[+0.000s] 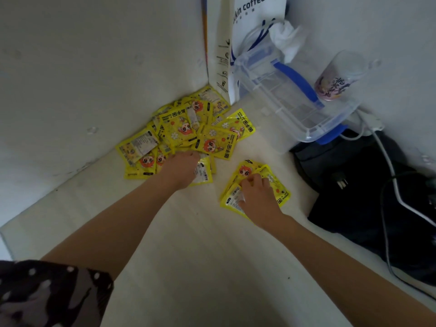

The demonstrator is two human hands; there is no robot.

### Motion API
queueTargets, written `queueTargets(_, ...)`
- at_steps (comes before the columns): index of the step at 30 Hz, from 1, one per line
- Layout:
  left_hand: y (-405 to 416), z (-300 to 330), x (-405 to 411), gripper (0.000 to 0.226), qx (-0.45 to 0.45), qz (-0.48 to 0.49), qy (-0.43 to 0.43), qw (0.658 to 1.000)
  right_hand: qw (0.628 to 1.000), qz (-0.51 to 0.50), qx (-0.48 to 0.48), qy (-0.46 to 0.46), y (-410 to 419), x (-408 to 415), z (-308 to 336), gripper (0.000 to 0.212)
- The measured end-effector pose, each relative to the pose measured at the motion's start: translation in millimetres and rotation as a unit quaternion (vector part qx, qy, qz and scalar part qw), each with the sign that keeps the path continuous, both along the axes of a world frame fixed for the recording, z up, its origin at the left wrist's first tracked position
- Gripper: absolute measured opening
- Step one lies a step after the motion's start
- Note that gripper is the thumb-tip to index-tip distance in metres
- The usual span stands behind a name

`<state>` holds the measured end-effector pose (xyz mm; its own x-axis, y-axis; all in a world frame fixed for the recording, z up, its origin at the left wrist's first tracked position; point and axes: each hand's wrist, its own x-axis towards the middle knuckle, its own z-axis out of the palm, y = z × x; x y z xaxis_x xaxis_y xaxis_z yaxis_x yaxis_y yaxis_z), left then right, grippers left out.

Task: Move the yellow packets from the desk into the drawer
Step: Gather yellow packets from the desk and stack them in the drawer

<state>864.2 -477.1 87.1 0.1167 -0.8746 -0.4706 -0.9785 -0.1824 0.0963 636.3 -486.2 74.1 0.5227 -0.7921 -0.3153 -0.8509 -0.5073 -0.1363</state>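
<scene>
main heap of yellow packets (186, 131): desk (212, 267) corner. left hand (181, 169): fingers down on heap edge, grasp unclear. right hand (257, 197): fingers curled, pinching small stack (276, 185). step: gathering. drawer unseen. next: firm hold, then carry to drawer.

Pale desk (212, 267) in white-walled corner (94, 67)

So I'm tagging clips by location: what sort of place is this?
Probably a home or dorm desk corner: pale desk against white walls, a coffee-shop paper bag, a clear storage box and a pile of yellow packets.
</scene>
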Motion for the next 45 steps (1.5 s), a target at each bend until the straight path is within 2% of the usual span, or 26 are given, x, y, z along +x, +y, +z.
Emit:
queueTargets(5,14.3,-3.4,-6.3,0.062,0.003,-0.011,0.003,1.000,0.998,-0.014,-0.045,0.037,8.8,3.6,-4.9,0.040)
queueTargets(11,12.5,-6.0,-1.4,0.067,-0.012,-0.004,0.026,1.000,0.999,-0.005,-0.027,0.040,9.2,1.4,-4.9,0.041)
queueTargets(17,-2.8,-8.2,-1.0,0.081,0.048,0.038,0.046,0.997,0.998,-0.012,-0.054,0.043,11.8,2.0,-5.7,0.042)
queueTargets(25,0.4,-2.4,-11.1,0.067,0.028,0.084,0.037,0.995,0.998,-0.002,-0.053,0.032,12.2,1.4,-7.7,0.038)
queueTargets(30,10.4,-8.0,-11.0,0.059,0.001,0.133,0.079,0.988,0.998,0.008,-0.051,0.047,13.7,1.0,-7.7,0.042)
queueTargets(34,21.6,-7.9,-13.6,0.072,0.004,0.173,0.108,0.979,0.998,0.016,-0.029,0.046,14.3,-1.4,-4.1,0.041)
queueTargets(39,47.6,-2.9,-29.2,0.066,-0.036,0.220,0.133,0.966,0.999,0.002,0.005,0.041,18.8,-8.8,6.2,0.043)
queueTargets(42,71.4,-2.2,-39.4,0.064,-0.060,0.268,0.173,0.946,0.999,-0.011,0.031,0.015,23.8,-15.8,14.2,0.046)
queueTargets(45,97.3,1.2,-53.1,0.038,-0.087,0.324,0.221,0.916,0.991,-0.062,0.083,-0.083,33.3,-27.7,19.4,0.048)
